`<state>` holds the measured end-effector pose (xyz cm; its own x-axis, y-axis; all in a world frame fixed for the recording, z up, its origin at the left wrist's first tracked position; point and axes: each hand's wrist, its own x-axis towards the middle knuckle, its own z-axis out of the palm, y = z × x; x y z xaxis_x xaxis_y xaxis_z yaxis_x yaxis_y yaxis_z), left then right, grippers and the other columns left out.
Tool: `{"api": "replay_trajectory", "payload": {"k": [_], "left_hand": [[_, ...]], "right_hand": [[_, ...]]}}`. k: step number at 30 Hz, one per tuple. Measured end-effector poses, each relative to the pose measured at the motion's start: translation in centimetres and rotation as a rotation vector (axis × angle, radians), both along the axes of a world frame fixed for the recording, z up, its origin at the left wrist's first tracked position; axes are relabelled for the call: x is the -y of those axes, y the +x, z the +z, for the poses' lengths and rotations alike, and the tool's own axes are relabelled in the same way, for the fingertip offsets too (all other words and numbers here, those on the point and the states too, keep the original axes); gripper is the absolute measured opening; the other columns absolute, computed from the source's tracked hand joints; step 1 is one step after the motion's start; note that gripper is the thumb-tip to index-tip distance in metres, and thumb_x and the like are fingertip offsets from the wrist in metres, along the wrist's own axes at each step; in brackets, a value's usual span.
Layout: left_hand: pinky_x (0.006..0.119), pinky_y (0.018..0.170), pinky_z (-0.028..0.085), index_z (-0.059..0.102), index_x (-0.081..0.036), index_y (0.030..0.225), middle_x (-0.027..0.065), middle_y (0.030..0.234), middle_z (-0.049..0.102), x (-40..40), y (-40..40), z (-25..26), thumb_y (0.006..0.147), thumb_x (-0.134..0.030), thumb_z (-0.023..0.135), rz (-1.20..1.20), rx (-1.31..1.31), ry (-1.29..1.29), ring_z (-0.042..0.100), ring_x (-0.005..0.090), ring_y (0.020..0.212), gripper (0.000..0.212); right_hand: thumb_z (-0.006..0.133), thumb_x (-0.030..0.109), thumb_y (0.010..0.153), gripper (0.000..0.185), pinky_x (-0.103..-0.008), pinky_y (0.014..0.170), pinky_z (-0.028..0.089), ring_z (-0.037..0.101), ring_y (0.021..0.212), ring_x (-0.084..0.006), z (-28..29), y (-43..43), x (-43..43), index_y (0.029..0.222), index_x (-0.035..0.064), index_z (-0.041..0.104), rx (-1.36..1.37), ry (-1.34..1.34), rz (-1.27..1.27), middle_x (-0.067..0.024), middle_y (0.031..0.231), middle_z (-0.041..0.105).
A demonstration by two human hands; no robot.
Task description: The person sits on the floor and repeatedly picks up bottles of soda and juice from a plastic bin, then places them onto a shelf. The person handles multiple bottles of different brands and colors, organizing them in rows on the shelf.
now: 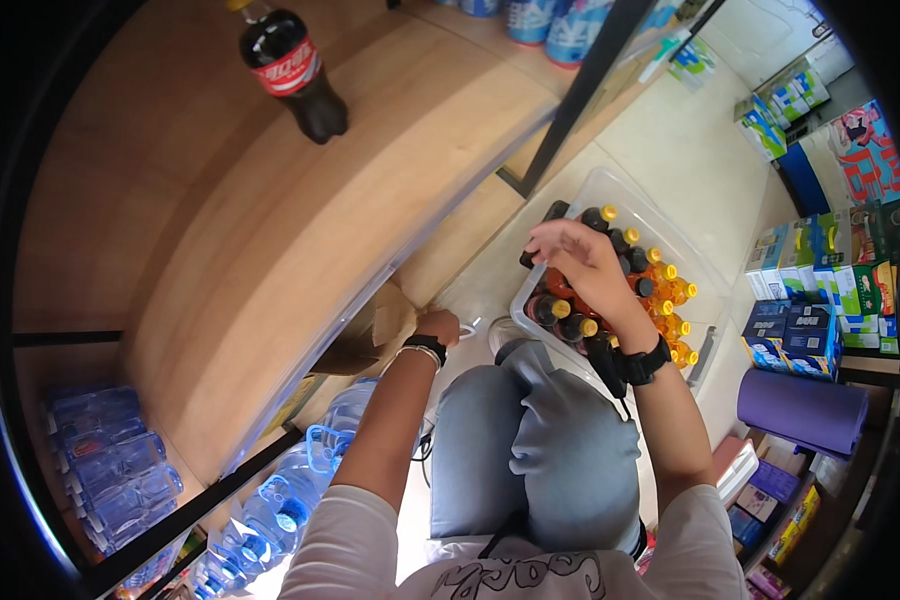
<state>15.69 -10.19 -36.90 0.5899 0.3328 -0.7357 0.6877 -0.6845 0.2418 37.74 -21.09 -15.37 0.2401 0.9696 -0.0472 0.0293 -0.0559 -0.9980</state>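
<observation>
My right hand (579, 259) hangs over the near-left side of a clear plastic storage tub (649, 191), fingers loosely bent and slightly blurred. Behind those fingers shows a long dark piece (555, 213), perhaps the tub's handle; contact is unclear. Inside the tub stand several dark-drink bottles (547, 308) and orange-drink bottles (673, 325) with yellow caps. My left hand (439, 327) is low by the shelf front, fingers curled, next to a small white loop (466, 330). Whether it grips anything is hidden. One Coca-Cola bottle (292, 71) stands on the wooden shelf (270, 225).
Blue-labelled containers (531, 21) stand farther along the shelf. Packed water bottles (116, 465) and large water jugs (285, 502) are at left. Cartons (791, 337) and a purple roll (802, 412) line the right. A black shelf post (577, 97) rises beyond the tub.
</observation>
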Motion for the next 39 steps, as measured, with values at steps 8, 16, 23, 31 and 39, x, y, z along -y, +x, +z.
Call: {"api": "replay_trajectory", "payload": {"k": [8, 16, 23, 31, 39], "left_hand": [[0.049, 0.094, 0.05, 0.078, -0.007, 0.094, 0.0215, 0.107, 0.072, 0.1, -1.1, 3.3, 0.077, -0.002, 0.067, -0.063, 0.179, 0.12, 0.065, 0.0362, 0.11, 0.021], [0.04, 0.073, 0.052, 0.074, -0.012, 0.082, 0.009, 0.079, 0.068, 0.2, -6.2, 19.4, 0.074, 0.003, 0.07, 0.211, 0.904, 0.267, 0.064, 0.032, 0.084, 0.017], [0.039, 0.073, 0.049, 0.074, -0.011, 0.097, 0.0046, 0.082, 0.072, 4.3, -13.9, 28.5, 0.076, 0.006, 0.071, 0.426, 1.128, 0.34, 0.063, 0.0278, 0.078, 0.027], [0.037, 0.082, 0.049, 0.076, -0.012, 0.079, -0.0015, 0.095, 0.075, 11.2, -25.0, 26.7, 0.063, 0.002, 0.074, 0.362, 0.883, 0.607, 0.063, 0.0235, 0.097, 0.022], [0.042, 0.094, 0.052, 0.074, -0.007, 0.089, 0.0039, 0.112, 0.074, 16.4, -31.0, 19.0, 0.072, 0.006, 0.068, 0.517, 0.74, 0.698, 0.064, 0.0277, 0.117, 0.022]], "right_hand": [[0.057, -0.004, 0.09, 0.027, -0.0275, 0.08, 0.053, 0.066, 0.088, -0.0128, -2.3, -0.3, 1.3, 0.115, 0.0007, 0.065, 0.079, -0.104, 0.198, -0.0077, 0.096, 0.071], [0.075, 0.019, 0.083, 0.024, -0.038, 0.065, 0.05, 0.068, 0.068, -0.0268, -0.1, -5.2, -2.1, 0.101, 0.0027, 0.073, 0.573, -0.19, 0.67, -0.0158, 0.081, 0.071], [0.076, 0.015, 0.085, 0.019, -0.0297, 0.06, 0.049, 0.063, 0.065, -0.0148, 4.5, -9.5, -3.9, 0.099, 0.0032, 0.076, 0.316, -0.154, 0.973, -0.0079, 0.084, 0.072], [0.069, 0.011, 0.084, 0.044, -0.0383, 0.1, 0.048, 0.062, 0.115, -0.0318, 4.7, -18.0, -3.2, 0.127, 0.0039, 0.064, 0.395, -0.028, 1.491, -0.0148, 0.126, 0.066], [0.067, 0.01, 0.08, 0.06, -0.0393, 0.106, 0.046, 0.054, 0.127, -0.0335, 0.7, -23.2, -3.6, 0.139, 0.0148, 0.058, 0.602, -0.009, 1.497, -0.0158, 0.149, 0.05]]}}
